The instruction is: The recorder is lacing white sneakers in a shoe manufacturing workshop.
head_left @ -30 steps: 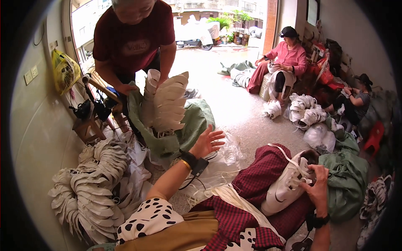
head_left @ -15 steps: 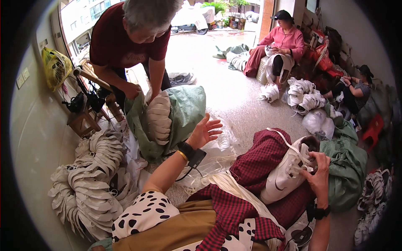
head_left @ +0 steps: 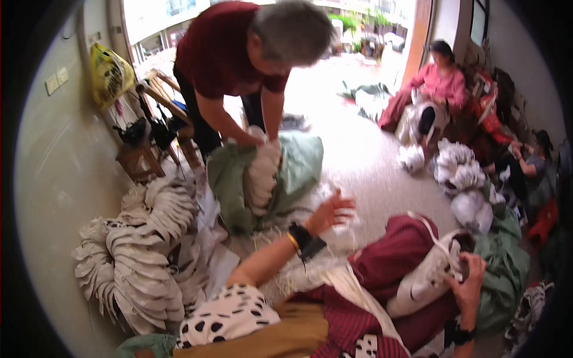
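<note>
A white sneaker [head_left: 421, 285] with a loose white lace lies across my lap, its opening toward the upper right. My right hand [head_left: 468, 280] is closed on the sneaker's edge near the opening, thumb and fingers bent. Nothing is in my left hand [head_left: 332, 213], which is raised in front of my knees with its fingers apart. Just beyond it stands a green woven sack [head_left: 301, 158], mouth open, with a stack of pale shoe uppers [head_left: 262, 179] showing. A co-worker in a dark red shirt [head_left: 218, 45] bends over that sack with both hands at its top.
Piled stacks of pale shoe uppers [head_left: 140, 262] line the left wall. White strips [head_left: 352, 292] lie over my checked lap cloth. Another green sack [head_left: 504, 268] sits at my right. Farther off, two people sit working near white bundles [head_left: 456, 167]; a wooden stool [head_left: 140, 160] stands at left.
The whole view has shifted, moving things rightward in it. The co-worker bends lower over the sack. My left hand stays raised and open; my right hand stays on the sneaker.
</note>
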A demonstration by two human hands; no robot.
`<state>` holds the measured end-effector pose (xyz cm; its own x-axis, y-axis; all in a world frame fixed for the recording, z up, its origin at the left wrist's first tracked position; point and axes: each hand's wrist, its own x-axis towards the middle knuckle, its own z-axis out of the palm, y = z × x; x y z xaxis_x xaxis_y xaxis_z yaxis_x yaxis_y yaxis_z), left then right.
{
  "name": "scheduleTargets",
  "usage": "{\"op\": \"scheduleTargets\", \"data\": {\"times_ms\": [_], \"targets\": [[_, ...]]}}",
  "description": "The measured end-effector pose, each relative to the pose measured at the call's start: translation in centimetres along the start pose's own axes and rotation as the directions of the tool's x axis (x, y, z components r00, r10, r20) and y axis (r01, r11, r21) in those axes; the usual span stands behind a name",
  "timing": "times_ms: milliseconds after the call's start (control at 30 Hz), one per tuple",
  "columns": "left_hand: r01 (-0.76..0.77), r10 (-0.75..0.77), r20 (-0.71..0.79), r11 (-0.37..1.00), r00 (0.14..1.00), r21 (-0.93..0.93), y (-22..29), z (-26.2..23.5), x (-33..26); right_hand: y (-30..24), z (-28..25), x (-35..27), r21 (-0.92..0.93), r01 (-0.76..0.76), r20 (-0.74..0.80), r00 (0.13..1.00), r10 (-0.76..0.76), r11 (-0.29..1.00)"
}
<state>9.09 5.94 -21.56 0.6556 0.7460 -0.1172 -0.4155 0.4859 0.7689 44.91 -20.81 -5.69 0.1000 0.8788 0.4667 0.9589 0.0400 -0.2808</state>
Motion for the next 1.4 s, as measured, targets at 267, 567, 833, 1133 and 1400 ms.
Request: {"op": "scheduleTargets", "data": {"times_ms": [267,567,833,1133,1400], "targets": [[0.056,-0.02,0.5,0.997,0.866,-0.058,1.2,9.4,0.7,0.1,-0.3,-0.1,-0.024,-0.077,0.038,0.996,0.078,0.997],[0.014,0.032,0.476,0.996,0.879,-0.093,0.4,10.1,1.7,0.7,0.0,0.1,-0.068,-0.056,0.064,0.996,0.061,0.996],[0.16,-0.209,0.408,0.975,0.888,0.151,-3.8,11.1,0.1,-1.6,-0.3,0.4,-0.064,-0.141,0.085,0.986,0.147,0.988],[0.132,-0.17,0.384,0.983,0.908,0.124,-4.2,11.4,-0.5,-1.6,-0.7,0.4,-0.05,-0.179,0.098,0.978,0.183,0.983],[0.094,-0.168,0.345,0.971,0.923,0.22,-3.8,11.8,-1.0,-1.3,-0.4,0.2,0.007,-0.117,0.045,0.992,0.116,0.993]]}}
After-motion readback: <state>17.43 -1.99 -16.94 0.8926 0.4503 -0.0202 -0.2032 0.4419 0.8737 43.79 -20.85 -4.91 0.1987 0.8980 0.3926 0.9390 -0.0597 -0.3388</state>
